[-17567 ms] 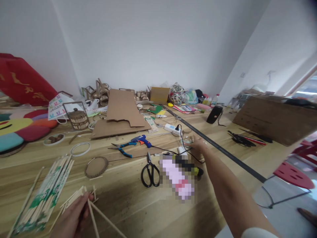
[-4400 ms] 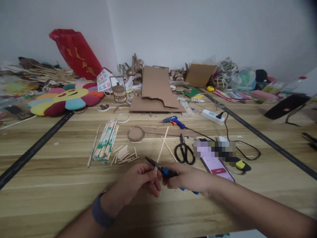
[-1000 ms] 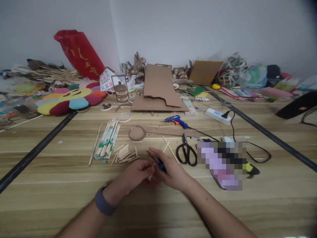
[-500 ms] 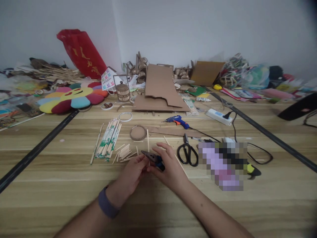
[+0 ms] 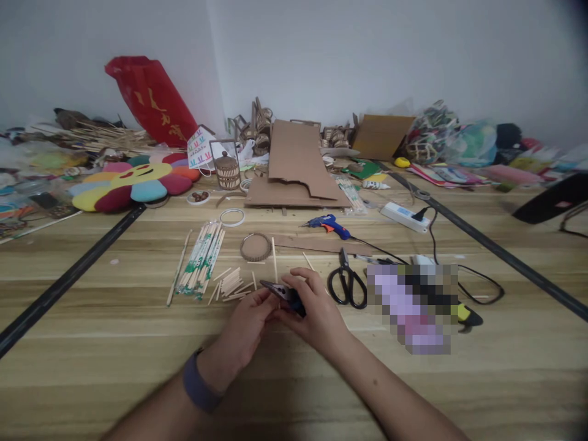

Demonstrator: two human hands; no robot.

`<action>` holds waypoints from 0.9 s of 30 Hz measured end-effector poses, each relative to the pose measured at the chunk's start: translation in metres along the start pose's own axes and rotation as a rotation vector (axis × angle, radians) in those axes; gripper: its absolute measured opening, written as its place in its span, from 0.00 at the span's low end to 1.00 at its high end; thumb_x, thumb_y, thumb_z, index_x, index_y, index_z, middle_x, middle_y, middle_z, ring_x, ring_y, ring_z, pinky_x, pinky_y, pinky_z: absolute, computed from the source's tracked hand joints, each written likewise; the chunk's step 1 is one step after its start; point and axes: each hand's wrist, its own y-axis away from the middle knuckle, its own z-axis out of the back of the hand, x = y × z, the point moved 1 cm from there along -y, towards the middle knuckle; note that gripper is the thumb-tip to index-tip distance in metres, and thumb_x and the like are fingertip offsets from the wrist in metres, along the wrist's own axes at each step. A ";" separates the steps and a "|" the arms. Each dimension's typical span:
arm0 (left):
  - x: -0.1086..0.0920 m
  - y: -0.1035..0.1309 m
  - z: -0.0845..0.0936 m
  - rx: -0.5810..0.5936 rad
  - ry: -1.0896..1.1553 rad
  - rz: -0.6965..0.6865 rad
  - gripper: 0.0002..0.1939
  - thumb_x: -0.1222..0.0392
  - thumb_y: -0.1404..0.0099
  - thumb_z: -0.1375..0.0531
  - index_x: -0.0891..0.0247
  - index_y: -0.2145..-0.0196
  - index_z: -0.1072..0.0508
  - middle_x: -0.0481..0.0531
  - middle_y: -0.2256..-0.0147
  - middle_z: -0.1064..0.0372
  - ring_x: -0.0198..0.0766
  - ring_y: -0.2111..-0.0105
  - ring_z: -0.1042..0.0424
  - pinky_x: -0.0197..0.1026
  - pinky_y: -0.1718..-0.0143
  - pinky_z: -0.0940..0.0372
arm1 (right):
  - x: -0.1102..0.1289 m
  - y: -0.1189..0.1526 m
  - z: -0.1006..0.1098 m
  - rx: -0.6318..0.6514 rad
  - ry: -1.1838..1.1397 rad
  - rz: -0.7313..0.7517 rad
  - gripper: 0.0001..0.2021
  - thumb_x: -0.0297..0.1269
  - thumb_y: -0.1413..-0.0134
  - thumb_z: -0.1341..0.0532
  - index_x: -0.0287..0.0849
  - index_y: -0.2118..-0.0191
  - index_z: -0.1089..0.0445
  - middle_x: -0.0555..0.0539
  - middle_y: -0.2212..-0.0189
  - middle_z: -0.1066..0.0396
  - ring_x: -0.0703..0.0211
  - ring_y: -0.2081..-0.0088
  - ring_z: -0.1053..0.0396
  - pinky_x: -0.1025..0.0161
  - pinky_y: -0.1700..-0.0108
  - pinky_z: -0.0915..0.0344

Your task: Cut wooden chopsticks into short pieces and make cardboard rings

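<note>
My right hand [image 5: 319, 309] is closed around the handles of a pair of pliers [image 5: 281, 290], whose jaws point left. Just below those jaws, my left hand [image 5: 252, 318] pinches a thin wooden stick [image 5: 274, 260] that sticks up past the pliers. Its lower end is hidden by fingers and pliers. Short cut stick pieces [image 5: 231, 282] lie to the left of the hands. Beyond them is a round cardboard piece [image 5: 256, 247] with a dark ribbed rim. Another long stick [image 5: 309, 261] lies partly behind my right hand.
Black-handled scissors [image 5: 348, 285] and a blue glue gun [image 5: 328, 225] lie to the right. Wrapped stick bundles [image 5: 202, 260] are at left. Cardboard sheets [image 5: 294, 159], a small lidded stick bucket [image 5: 227, 171], a flower cushion [image 5: 138, 180] and a power strip [image 5: 405, 216] stand farther back.
The fingers of my right hand have drawn in a little around the pliers, and the hands have shifted very slightly. The pliers and the stick stay almost in place.
</note>
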 end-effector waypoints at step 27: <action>-0.015 0.007 -0.002 0.035 0.070 -0.047 0.20 0.44 0.53 0.28 0.63 0.71 0.24 0.46 0.74 0.29 0.30 0.83 0.37 0.34 0.85 0.37 | 0.016 0.000 -0.005 0.513 -1.473 -0.832 0.20 0.38 0.62 0.30 0.41 0.62 0.34 0.51 0.72 0.30 0.64 0.74 0.32 0.68 0.75 0.37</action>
